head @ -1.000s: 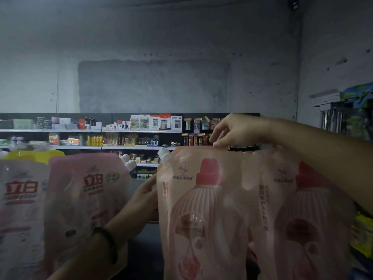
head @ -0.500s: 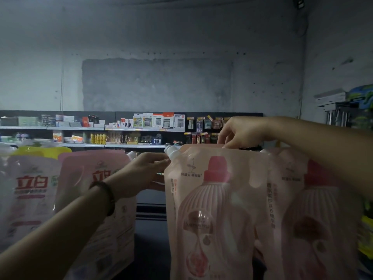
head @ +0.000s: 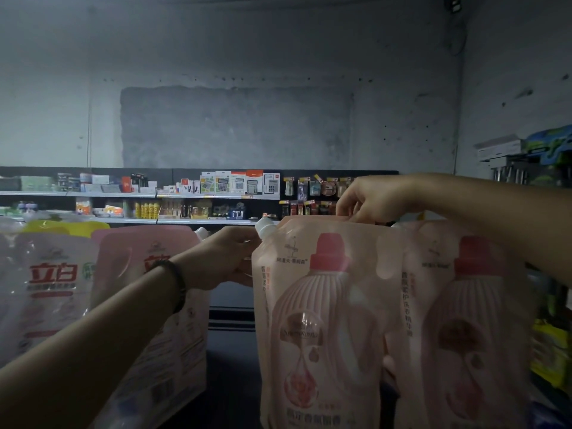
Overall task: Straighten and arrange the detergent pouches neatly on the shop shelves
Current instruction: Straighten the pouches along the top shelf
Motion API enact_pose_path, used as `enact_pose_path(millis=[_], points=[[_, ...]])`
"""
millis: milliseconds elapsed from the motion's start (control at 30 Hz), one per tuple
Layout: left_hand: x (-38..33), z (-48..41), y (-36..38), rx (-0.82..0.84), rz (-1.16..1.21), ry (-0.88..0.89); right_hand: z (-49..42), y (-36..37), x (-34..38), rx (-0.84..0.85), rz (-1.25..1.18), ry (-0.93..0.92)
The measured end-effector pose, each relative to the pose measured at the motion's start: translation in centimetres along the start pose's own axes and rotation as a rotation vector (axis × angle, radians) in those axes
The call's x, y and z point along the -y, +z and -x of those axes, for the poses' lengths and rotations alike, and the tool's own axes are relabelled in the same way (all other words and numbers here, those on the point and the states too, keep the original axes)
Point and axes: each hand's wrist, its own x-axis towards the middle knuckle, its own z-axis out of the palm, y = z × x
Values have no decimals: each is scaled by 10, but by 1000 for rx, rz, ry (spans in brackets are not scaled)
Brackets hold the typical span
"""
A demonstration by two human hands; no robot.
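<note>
The fingers of the right hand pinch the top edge of the pale pink detergent pouch that stands upright in the middle of the view, a hold that looks meant to keep the soft bag from slumping while it is squared up. The left hand, a dark band on its wrist, has its fingers curled and pressed together against the pouch's upper left corner, just under the white spout cap, probably to steady that side and turn the printed face forward. Touching this pouch on its right is a second pink pouch of the same design, partly behind the right forearm, so the pair seem to be getting lined up edge to edge. To the left, beyond a dark gap, stand a deeper pink pouch and a white pouch with red lettering, with a yellow pouch top behind. What the pouches rest on is below the view. Across the dim room, wall shelves hold calculators and small goods under a bare grey wall.
</note>
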Motion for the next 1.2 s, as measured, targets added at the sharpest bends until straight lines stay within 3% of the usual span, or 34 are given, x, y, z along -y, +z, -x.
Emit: enact_pose_path(millis=[200, 500, 900, 1067, 1200], points=[[-8, 5, 0, 74, 21, 1, 8, -5, 0, 29, -31, 5], [-7, 7, -9, 72, 29, -72, 10, -1, -1, -98, -5, 20], [-13, 29, -18, -38, -67, -103, 27, 4, 18, -190, 15, 92], [-12, 53, -22, -140, -85, -49, 39, 11, 36, -330, 103, 118], [-3, 78, -24, -200, -105, 40, 55, 25, 61, -529, 21, 88]])
